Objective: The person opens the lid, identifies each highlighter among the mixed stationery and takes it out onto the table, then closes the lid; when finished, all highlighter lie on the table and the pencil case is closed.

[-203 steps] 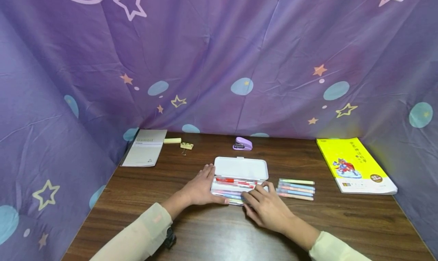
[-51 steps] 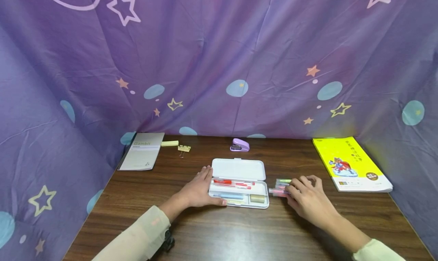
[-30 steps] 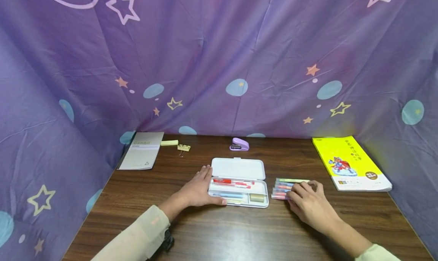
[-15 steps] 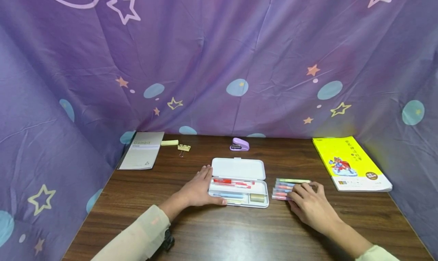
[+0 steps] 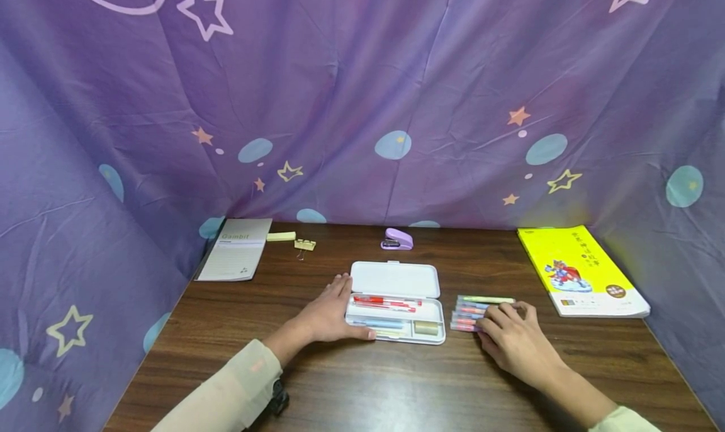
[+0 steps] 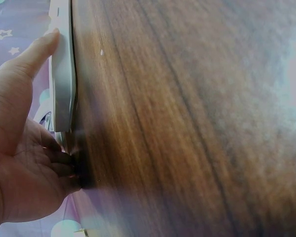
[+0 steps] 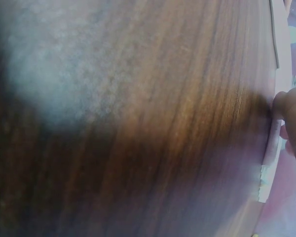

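Observation:
A white pencil case lies open in mid-table, lid back. Red pens sit in its rear section; blue and yellow pens and a tan block fill the front. My left hand holds the case's left end, thumb on the front edge and fingers along the left side; in the left wrist view that thumb presses the case wall. To the right, my right hand grips a row of clear-capped coloured pens, fingers curled over their right ends, which are hidden.
Behind the case stands a purple stapler. A grey notebook, a pale yellow bar and a yellow binder clip lie at the back left. A yellow book lies right, and a purple curtain encloses the table.
Since the earliest frame my right hand has moved from the case to the pens on the right. Those pens, bunched 1.7 s ago, now lie in a row. My left hand has stayed at the case.

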The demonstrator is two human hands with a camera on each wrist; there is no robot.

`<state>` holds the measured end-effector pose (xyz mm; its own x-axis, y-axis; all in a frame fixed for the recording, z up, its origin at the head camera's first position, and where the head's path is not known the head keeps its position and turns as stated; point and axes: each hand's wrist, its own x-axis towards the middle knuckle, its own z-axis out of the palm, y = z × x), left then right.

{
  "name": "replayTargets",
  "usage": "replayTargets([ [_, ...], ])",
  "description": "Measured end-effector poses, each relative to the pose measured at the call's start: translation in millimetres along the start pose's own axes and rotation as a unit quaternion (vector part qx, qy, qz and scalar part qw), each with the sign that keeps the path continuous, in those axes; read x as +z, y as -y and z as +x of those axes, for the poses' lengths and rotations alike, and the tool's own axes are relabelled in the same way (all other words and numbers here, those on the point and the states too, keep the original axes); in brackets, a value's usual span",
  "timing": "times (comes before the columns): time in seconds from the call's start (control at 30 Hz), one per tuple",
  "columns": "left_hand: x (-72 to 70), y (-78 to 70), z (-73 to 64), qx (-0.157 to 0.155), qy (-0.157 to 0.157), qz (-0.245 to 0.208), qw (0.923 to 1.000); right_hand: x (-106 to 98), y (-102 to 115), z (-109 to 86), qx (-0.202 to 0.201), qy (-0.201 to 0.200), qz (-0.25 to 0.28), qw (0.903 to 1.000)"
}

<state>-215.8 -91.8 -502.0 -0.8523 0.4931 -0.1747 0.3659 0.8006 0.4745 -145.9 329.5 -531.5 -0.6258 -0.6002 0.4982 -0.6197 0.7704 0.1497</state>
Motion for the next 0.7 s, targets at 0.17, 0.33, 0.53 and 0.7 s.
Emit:
replayTargets([
  [0.17,-0.1,-0.3,0.6,-0.001,0.0,-0.003,1.0,0.0,-0.4,-0.8,-0.001,0.001,0.002,1.0],
  [0.33,-0.1,-0.2,0.2,-0.001,-0.003,-0.001,1.0,-0.1,-1.2,-1.4,-0.001,-0.004,0.004,1.0],
  [0.53,0.1,-0.4,-0.4,0.0,-0.004,-0.002,1.0,0.1,-1.2,-1.4,-0.001,-0.018,0.008,0.9998],
  [0.7,-0.4,-1.3,-0.4,-0.001,-0.004,-0.003,1.0,-1.2,-0.4,-0.4,0.001,-0.017,0.008,0.9998],
])
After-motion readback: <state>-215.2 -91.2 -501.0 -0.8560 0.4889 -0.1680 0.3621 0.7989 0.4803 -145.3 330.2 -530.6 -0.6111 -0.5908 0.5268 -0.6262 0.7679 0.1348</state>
